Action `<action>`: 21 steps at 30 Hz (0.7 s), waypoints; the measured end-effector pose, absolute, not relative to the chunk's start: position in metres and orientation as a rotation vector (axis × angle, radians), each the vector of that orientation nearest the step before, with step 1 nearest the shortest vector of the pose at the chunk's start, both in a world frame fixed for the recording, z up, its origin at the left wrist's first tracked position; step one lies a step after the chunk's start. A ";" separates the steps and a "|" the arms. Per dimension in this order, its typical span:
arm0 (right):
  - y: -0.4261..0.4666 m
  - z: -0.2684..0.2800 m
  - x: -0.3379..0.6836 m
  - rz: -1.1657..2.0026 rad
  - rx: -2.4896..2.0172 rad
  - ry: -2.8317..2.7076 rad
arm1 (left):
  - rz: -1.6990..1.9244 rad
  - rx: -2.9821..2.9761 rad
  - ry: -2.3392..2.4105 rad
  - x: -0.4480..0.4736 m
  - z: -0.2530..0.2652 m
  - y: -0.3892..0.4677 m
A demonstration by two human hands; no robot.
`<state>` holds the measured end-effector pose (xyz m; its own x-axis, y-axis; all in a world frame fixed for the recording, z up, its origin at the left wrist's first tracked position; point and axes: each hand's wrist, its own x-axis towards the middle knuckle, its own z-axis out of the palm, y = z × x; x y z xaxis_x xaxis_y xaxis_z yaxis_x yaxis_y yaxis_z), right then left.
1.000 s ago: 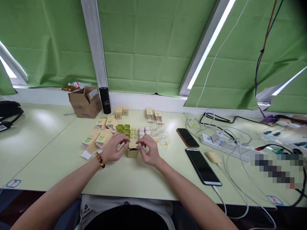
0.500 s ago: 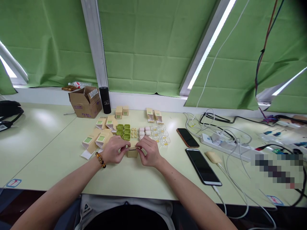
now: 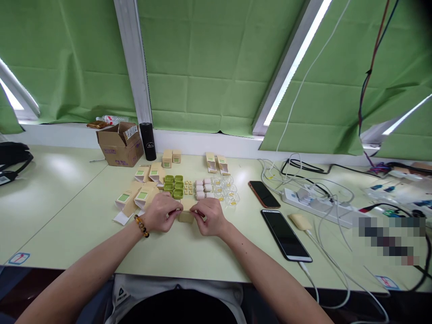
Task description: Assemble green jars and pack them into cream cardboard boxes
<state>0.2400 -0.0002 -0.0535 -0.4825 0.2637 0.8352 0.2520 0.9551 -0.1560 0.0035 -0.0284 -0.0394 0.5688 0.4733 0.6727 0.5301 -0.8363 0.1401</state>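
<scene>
Two phones (image 3: 285, 234) on the worktop (image 3: 67, 211). One brown cardboard carton (image 3: 119, 144), one black cylinder (image 3: 147, 141). Green cups (image 3: 178, 193): five visible (hands may hide more). Two upright small boxes (image 3: 171, 157) behind them.

No legible txt; print on cardboard box (image 3: 119, 144) too small.

head cam | forward-down over table (image 3: 67, 216) (near) | single view

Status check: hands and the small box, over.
Left hand and right hand both pinch small box on table. Green cups just behind. Nothing in the way.
</scene>
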 end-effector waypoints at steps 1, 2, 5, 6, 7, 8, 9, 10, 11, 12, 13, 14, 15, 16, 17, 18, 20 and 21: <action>0.000 -0.054 0.241 0.031 -0.367 -2.101 | -1.129 -2.719 -0.871 0.003 -0.040 -0.028; 0.000 -0.054 0.241 0.046 -0.371 -2.111 | -1.133 -2.728 -0.872 0.003 -0.040 -0.029; 0.001 -0.054 0.244 0.093 -0.386 -2.166 | -1.147 -2.774 -0.907 0.004 -0.040 -0.030; 0.001 -0.054 0.244 0.107 -0.393 -2.187 | -1.159 -2.789 -0.936 0.005 -0.040 -0.031; 0.001 -0.054 0.245 0.116 -0.400 -2.206 | -1.172 -2.803 -0.966 0.005 -0.039 -0.031; 0.001 -0.054 0.245 0.122 -0.405 -2.220 | -1.189 -2.813 -0.993 0.005 -0.039 -0.032; 0.002 -0.054 0.246 0.122 -0.409 -2.228 | -1.210 -2.817 -1.019 0.006 -0.038 -0.032; 0.002 -0.055 0.247 0.120 -0.412 -2.231 | -1.238 -2.809 -1.049 0.006 -0.038 -0.032; 0.002 -0.055 0.247 0.120 -0.416 -2.235 | -1.267 -2.786 -1.091 0.006 -0.038 -0.032; 0.002 -0.055 0.248 0.127 -0.423 -2.239 | -1.288 -2.749 -1.152 0.007 -0.038 -0.031; 0.003 -0.055 0.249 0.142 -0.435 -2.244 | -1.298 -2.699 -1.233 0.007 -0.038 -0.031; 0.003 -0.055 0.250 0.162 -0.452 -2.250 | -1.289 -2.643 -1.326 0.008 -0.038 -0.030; 0.004 -0.055 0.251 0.188 -0.471 -2.259 | -1.256 -2.593 -1.419 0.009 -0.038 -0.029; 0.005 -0.054 0.253 0.213 -0.491 -2.268 | -1.209 -2.555 -1.501 0.010 -0.039 -0.028; 0.006 -0.054 0.254 0.234 -0.510 -2.276 | -1.154 -2.531 -1.570 0.010 -0.040 -0.027; 0.007 -0.053 0.256 0.249 -0.528 -2.284 | -1.106 -2.515 -1.625 0.011 -0.041 -0.026; 0.010 -0.053 0.258 0.257 -0.555 -2.295 | -1.048 -2.501 -1.686 0.012 -0.042 -0.026; 0.012 -0.053 0.259 0.244 -0.564 -2.298 | -1.042 -2.496 -1.694 0.012 -0.043 -0.026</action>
